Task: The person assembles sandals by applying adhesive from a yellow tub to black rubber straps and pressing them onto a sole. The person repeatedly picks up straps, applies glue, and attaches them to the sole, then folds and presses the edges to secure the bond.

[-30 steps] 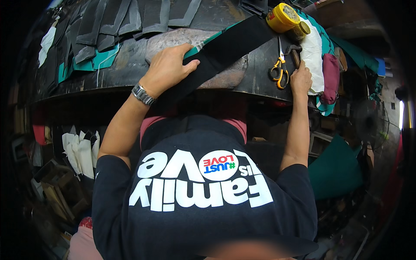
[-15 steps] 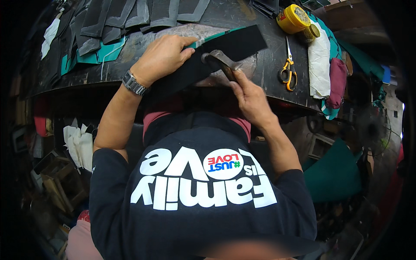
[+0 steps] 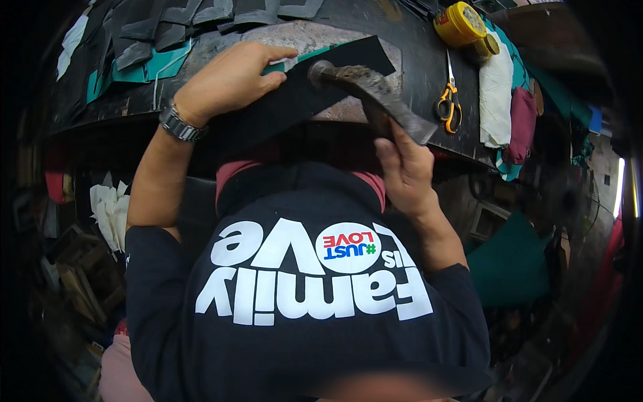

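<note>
A long black strip of sheet material (image 3: 295, 100) with a green edge folded along its far side lies slanted at the table's front. My left hand (image 3: 234, 80), with a metal watch on its wrist, holds the strip's left part. Its thumb is on the black face and its index finger is at the green edge; the other fingers are hidden. In my right hand (image 3: 410, 167) is a hammer (image 3: 372, 94), raised over the strip. The hammer's round face is above the black material, and its broad end points back toward my right hand. Under the strip is a worn stone-like slab (image 3: 278, 35).
Orange-handled scissors (image 3: 449, 104) lie to the right, beside a white cloth roll (image 3: 494, 100) and a maroon piece (image 3: 520, 127). A yellow tub (image 3: 459, 25) stands behind them. Black cut pieces (image 3: 171, 33) and green scraps (image 3: 164, 63) cover the table's far left.
The hammer has lifted off the strip toward me, and my right hand has moved a little right and down. My left hand and the strip have shifted slightly left.
</note>
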A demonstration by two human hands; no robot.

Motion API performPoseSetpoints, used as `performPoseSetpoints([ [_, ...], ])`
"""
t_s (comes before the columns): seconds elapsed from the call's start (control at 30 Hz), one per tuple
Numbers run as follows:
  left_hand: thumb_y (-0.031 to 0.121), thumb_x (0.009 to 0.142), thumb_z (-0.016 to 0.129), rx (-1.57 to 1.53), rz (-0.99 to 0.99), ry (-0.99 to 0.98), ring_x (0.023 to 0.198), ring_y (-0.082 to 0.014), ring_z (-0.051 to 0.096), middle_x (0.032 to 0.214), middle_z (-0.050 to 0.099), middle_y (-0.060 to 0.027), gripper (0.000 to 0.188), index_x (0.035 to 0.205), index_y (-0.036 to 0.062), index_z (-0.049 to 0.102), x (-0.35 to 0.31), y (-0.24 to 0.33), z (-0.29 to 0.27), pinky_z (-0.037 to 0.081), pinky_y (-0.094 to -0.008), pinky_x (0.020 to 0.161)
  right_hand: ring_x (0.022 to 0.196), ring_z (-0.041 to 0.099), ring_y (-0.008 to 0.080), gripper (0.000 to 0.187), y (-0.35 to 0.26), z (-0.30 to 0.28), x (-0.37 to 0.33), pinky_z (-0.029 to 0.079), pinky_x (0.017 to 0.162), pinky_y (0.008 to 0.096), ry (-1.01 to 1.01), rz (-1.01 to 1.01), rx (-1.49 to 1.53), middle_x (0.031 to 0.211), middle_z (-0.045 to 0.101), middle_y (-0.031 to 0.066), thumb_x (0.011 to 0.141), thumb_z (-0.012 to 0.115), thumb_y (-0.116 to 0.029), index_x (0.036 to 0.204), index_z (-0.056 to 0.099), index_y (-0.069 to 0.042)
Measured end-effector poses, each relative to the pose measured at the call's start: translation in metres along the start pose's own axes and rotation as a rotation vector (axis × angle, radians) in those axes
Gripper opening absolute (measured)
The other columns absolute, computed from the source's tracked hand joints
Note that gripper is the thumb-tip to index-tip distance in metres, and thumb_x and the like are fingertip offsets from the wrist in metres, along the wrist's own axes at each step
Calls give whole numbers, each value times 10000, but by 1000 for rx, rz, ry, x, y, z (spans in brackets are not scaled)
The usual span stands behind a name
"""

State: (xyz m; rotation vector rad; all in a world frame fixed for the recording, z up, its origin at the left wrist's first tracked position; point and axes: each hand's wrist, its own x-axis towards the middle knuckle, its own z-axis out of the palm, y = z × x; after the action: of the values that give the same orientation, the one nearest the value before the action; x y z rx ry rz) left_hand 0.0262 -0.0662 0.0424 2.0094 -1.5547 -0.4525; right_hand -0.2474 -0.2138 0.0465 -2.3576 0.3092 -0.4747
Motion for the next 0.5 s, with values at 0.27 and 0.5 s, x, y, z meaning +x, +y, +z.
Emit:
performPoseSetpoints([
  [0.27, 78, 888, 616, -50, -11, -150, 938, -289, 728, 1062, 747, -178, 327, 1200, 63, 716, 11, 3, -11, 545, -340, 861, 849, 692, 416, 456, 58, 15, -2, 551, 707, 497, 59, 114, -306, 1022, 701, 216, 988, 626, -250, 1433, 533, -225],
  [0.5, 135, 865, 623, -54, -14, -108, 876, -314, 716, 969, 741, -191, 270, 1073, 30, 760, 11, -3, -3, 548, -370, 817, 921, 682, 458, 507, 53, -3, 21, 550, 771, 512, 105, 250, -148, 995, 711, 242, 1020, 562, -261, 1510, 436, -224],
])
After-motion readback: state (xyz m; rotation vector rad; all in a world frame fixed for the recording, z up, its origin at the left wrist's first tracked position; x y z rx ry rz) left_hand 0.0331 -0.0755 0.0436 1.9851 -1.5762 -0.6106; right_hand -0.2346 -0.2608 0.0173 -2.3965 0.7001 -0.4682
